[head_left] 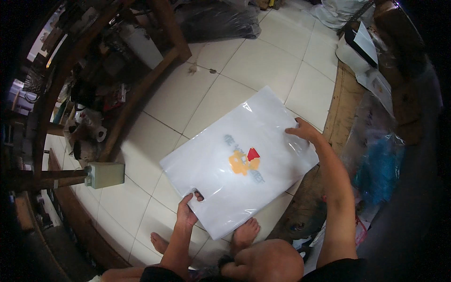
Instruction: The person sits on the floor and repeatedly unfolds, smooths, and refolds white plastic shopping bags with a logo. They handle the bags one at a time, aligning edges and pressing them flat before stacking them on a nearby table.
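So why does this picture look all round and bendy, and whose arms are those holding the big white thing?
The picture comes from a small camera worn on a person's head, looking down. Its lens sees very wide, so straight lines bend near the edges. The arms coming up from the bottom belong to that same person; there is no machine here.

The left hand has its fingers through the cut-out handle of a big white plastic bag. The right hand pinches the bag's far edge. Both have a firm grip, and the bag is held out flat above the tiled floor. It has an orange and red picture in the middle.

Below you can see the person's bare feet and a knee. On the left are wooden shelves full of things.
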The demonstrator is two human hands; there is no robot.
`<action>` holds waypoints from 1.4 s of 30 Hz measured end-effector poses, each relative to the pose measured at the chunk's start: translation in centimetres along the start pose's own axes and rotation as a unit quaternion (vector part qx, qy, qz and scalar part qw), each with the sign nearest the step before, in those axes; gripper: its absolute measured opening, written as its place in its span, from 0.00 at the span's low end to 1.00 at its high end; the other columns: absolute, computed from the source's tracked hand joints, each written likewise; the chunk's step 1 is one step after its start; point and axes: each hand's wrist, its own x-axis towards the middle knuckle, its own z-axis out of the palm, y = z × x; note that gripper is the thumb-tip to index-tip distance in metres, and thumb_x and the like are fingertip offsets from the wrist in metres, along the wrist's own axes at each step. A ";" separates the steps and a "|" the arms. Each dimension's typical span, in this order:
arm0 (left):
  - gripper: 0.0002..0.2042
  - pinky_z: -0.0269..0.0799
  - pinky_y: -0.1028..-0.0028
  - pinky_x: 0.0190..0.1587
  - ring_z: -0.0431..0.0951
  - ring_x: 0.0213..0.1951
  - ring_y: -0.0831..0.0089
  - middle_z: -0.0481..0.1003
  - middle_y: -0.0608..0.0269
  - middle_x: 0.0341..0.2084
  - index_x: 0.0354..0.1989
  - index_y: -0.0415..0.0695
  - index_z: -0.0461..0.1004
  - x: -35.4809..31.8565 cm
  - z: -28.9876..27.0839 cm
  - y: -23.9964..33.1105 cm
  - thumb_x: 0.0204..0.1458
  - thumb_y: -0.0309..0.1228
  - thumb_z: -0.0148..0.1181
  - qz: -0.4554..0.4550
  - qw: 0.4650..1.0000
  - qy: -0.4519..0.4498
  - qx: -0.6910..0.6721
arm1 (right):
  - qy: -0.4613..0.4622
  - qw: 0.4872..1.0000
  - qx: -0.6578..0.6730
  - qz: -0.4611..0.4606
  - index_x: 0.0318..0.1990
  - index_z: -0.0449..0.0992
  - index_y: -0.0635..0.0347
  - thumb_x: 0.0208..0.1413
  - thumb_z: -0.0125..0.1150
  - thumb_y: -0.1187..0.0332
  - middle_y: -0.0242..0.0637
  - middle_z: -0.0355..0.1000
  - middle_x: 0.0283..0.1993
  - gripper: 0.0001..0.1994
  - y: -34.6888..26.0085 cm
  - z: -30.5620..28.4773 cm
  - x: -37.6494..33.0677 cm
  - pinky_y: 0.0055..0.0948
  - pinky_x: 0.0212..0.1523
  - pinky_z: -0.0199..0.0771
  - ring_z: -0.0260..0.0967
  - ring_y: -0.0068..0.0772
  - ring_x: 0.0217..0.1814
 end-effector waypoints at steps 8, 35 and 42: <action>0.05 0.71 0.66 0.43 0.71 0.34 0.69 0.70 0.61 0.29 0.39 0.42 0.68 0.7 -0.9 0.0 0.57 0.29 0.52 -0.006 0.994 0.011 0.110 | -0.083 0.995 0.025 -0.042 0.62 0.66 0.63 0.43 0.73 0.54 0.50 0.70 0.58 0.40 1.9 0.8 2.4 0.39 0.58 0.71 0.69 0.47 0.59; 0.08 0.66 0.74 0.36 0.68 0.30 0.75 0.68 0.64 0.28 0.43 0.39 0.66 -12.0 17.6 2.0 0.55 0.21 0.48 0.145 0.899 -0.013 0.413 | 0.097 0.994 0.040 -0.025 0.52 0.76 0.61 0.51 0.68 0.60 0.49 0.78 0.37 0.22 -5.3 -0.7 -14.5 0.39 0.43 0.74 0.75 0.44 0.38; 0.11 0.68 0.74 0.36 0.69 0.31 0.77 0.70 0.64 0.31 0.49 0.36 0.64 -21.8 25.7 6.3 0.59 0.24 0.48 0.147 0.820 -0.097 0.544 | 0.205 0.970 0.129 0.003 0.49 0.79 0.60 0.51 0.66 0.64 0.46 0.80 0.39 0.17 -10.0 -6.9 -26.7 0.37 0.45 0.74 0.77 0.42 0.42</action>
